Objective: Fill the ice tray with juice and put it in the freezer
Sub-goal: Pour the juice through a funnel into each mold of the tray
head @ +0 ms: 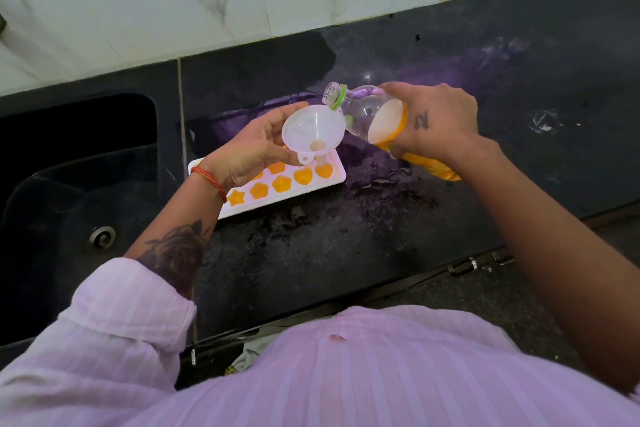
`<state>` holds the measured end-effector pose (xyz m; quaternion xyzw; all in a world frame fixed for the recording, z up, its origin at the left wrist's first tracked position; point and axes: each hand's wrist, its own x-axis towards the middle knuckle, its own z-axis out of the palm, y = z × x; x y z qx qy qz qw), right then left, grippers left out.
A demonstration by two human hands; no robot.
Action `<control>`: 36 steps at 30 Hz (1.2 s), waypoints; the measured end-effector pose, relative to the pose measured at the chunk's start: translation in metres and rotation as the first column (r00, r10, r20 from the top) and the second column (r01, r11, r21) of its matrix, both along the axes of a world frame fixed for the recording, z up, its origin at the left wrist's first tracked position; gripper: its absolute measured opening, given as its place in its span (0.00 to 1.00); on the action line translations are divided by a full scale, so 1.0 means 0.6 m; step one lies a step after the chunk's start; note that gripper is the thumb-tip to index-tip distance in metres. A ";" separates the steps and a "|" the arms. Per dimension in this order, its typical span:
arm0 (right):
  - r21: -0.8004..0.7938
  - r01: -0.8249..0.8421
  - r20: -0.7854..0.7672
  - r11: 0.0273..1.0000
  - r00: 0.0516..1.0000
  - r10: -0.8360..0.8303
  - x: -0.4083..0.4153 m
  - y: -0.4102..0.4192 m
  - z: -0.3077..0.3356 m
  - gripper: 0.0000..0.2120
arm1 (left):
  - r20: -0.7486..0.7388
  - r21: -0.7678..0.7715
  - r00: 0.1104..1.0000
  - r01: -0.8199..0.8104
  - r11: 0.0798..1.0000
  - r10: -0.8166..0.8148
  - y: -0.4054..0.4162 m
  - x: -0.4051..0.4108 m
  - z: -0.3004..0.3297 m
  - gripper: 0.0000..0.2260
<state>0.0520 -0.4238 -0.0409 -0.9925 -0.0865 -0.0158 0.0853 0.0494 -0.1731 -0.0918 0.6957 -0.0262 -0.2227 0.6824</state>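
Note:
A white ice tray [337, 176] lies on the black counter, its star, flower and heart moulds holding orange juice. My left hand [252, 149] holds a white plastic funnel [311, 130] above the tray's far right end, spout pointing down. My right hand [436, 118] grips a clear bottle [367, 114] with a green neck ring, uncapped and tilted, its mouth just above the funnel's rim. Orange juice sits in the bottle's lower part, partly hidden by my fingers. No juice stream is visible.
A dark sink [79, 184] with a drain lies left of the tray. A marble-tiled wall [207, 0] backs the black counter [346, 246]. Wet patches lie on the counter to the right of the tray. Drawer handles [464, 265] show below the counter's front edge.

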 end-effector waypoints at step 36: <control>0.801 -0.081 0.046 0.594 0.996 0.074 0.201 0.215 -0.082 0.39 | 0.549 0.795 0.830 -0.484 0.366 -0.095 0.193 0.150 -0.041 0.39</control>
